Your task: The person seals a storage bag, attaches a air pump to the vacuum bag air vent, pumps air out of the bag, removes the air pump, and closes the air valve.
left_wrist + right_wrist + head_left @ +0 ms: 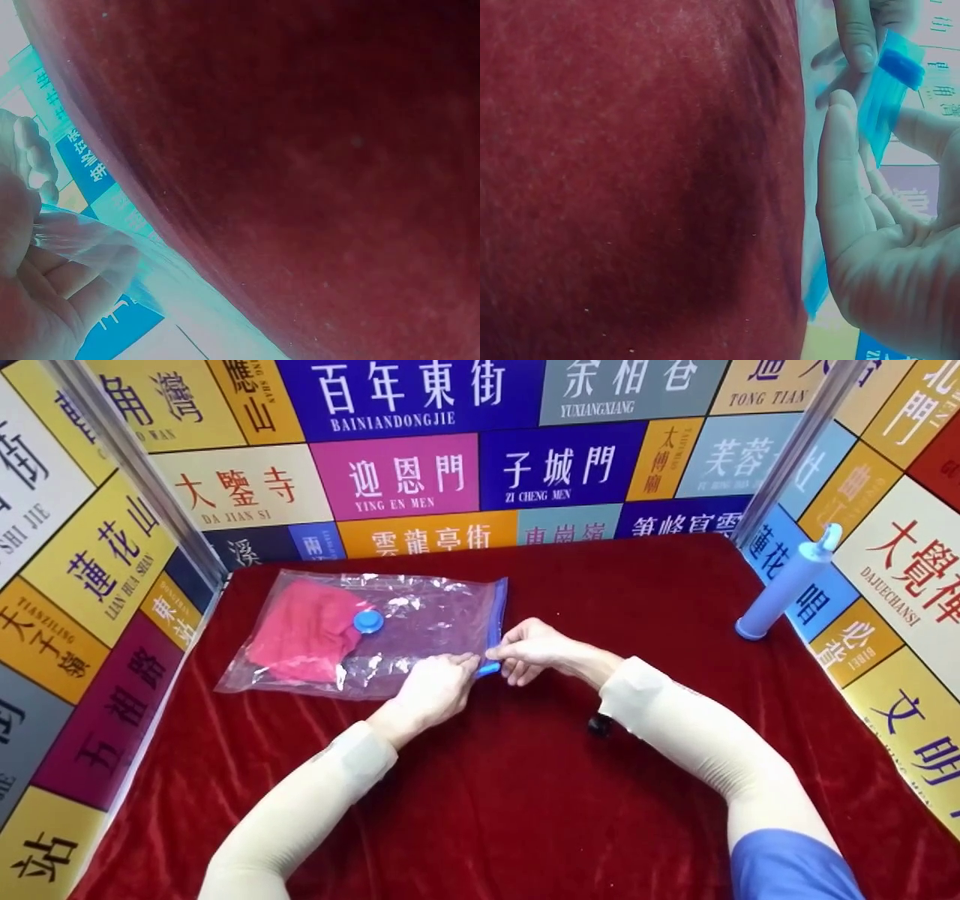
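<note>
A clear vacuum storage bag lies flat on the dark red cloth, with a folded pink-red cloth inside its left part. A round blue valve sits on the bag. Along the right end runs a blue zip edge. My left hand pinches the bag's near right corner, the film passing between thumb and fingers in the left wrist view. Close beside it, my right hand pinches the zip edge near the blue zip slider, which shows above its fingers in the right wrist view.
A blue hand pump stands at the right edge of the table. Panels with printed characters wall in the back and both sides. Below my right wrist a small black object shows; its kind is unclear.
</note>
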`<state>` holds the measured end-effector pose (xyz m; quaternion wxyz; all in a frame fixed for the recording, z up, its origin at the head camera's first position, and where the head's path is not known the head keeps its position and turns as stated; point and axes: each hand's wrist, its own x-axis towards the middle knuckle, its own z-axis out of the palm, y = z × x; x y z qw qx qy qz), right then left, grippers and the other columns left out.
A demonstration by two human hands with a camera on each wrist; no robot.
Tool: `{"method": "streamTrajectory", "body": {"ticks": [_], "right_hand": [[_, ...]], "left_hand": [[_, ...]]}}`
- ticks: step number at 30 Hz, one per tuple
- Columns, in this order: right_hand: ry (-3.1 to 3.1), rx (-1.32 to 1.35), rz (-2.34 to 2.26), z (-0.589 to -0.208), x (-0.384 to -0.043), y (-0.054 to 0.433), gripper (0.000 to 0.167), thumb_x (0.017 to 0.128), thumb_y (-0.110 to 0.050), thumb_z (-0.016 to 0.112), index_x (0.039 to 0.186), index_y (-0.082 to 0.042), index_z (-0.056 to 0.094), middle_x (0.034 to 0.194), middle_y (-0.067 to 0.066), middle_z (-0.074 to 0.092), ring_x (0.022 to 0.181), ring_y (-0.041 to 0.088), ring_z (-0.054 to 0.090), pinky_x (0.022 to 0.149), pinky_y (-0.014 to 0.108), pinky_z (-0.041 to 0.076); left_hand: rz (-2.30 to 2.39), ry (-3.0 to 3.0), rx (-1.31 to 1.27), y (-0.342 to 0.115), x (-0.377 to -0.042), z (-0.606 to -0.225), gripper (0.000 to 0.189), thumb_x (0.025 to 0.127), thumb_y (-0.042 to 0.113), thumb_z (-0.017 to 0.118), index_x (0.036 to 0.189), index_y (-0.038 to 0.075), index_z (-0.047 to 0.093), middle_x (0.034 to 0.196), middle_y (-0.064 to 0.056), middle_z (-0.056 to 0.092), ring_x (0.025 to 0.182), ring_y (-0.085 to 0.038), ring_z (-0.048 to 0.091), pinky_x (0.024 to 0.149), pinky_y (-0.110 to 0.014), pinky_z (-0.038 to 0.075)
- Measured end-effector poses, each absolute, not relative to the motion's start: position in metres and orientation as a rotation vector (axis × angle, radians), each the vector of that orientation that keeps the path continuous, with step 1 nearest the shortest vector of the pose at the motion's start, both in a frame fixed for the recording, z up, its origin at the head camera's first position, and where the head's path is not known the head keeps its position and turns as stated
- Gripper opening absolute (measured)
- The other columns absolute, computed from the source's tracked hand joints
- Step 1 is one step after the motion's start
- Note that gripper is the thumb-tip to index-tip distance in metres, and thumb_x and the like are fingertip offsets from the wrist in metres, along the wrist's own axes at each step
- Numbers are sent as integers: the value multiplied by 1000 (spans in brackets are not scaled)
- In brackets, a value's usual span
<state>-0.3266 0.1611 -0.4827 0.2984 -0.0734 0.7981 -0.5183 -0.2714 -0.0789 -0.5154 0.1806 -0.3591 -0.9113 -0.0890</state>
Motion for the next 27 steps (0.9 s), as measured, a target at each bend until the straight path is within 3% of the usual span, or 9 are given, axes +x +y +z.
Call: {"method": "streamTrajectory", "body": {"ticks": [3, 6, 9, 11, 13, 15, 19, 22, 27], "right_hand": [[2208, -255, -1363, -480, -324, 162, 40, 102, -36, 84, 102, 3, 81, 82, 17, 83, 64, 16, 80, 64, 33, 70], [2377, -357, -1349, -479, -320, 162, 43, 102, -34, 84, 103, 8, 81, 85, 24, 84, 68, 27, 83, 64, 36, 70], [2633, -534, -1297, -480, -316, 161, 29, 99, -31, 84, 94, -2, 85, 83, 19, 84, 69, 26, 82, 63, 27, 65], [2786, -691, -1280, -481, -313, 160, 20, 97, -26, 83, 89, -8, 85, 77, 9, 83, 66, 19, 77, 62, 22, 58], [2891, -873, -1281, -482, -311, 159, 12, 94, -20, 82, 87, -12, 85, 78, 5, 83, 67, 11, 71, 65, 22, 54], [2924, -1066, -1315, -482, -310, 158, 7, 92, -14, 80, 89, -10, 86, 82, 5, 84, 69, 11, 70, 67, 27, 56], [2883, -1371, -1356, -483, -308, 159, 13, 88, -5, 75, 94, -7, 86, 87, 8, 84, 71, 21, 72, 65, 41, 62], [2836, -1476, -1344, -484, -307, 159, 20, 84, -4, 73, 98, -9, 87, 92, 7, 85, 77, 26, 76, 68, 41, 62], [2794, -1573, -1319, -487, -305, 157, 22, 84, -10, 82, 105, -10, 87, 98, 4, 88, 87, 24, 82, 74, 39, 64]], "left_hand": [[-333, -2617, -1013, -80, -271, -512, 7, 107, 12, 67, 109, 7, 73, 106, -8, 85, 88, -39, 83, 71, -56, 66], [-407, -2665, -996, -81, -272, -509, 13, 110, 15, 65, 115, 10, 76, 107, -9, 87, 90, -41, 83, 72, -59, 66], [-444, -2692, -978, -83, -272, -507, 17, 113, 19, 63, 117, 12, 77, 104, -10, 87, 88, -43, 83, 71, -61, 65], [-445, -2690, -969, -83, -272, -506, 17, 113, 19, 62, 115, 11, 77, 99, -12, 86, 85, -45, 81, 69, -62, 64], [-438, -2673, -964, -84, -271, -505, 16, 112, 18, 63, 110, 9, 77, 95, -13, 85, 83, -46, 80, 68, -62, 63], [-425, -2664, -957, -83, -271, -504, 15, 111, 17, 64, 108, 8, 76, 94, -14, 84, 81, -46, 80, 67, -62, 63], [-426, -2665, -952, -83, -270, -502, 15, 110, 16, 65, 107, 7, 77, 93, -15, 84, 80, -47, 80, 67, -62, 63], [-445, -2678, -943, -82, -269, -500, 16, 110, 16, 65, 104, 7, 76, 89, -16, 83, 79, -48, 79, 66, -63, 62], [-474, -2695, -921, -81, -269, -497, 17, 109, 16, 65, 100, 7, 75, 85, -17, 81, 79, -49, 79, 66, -64, 63]]}}
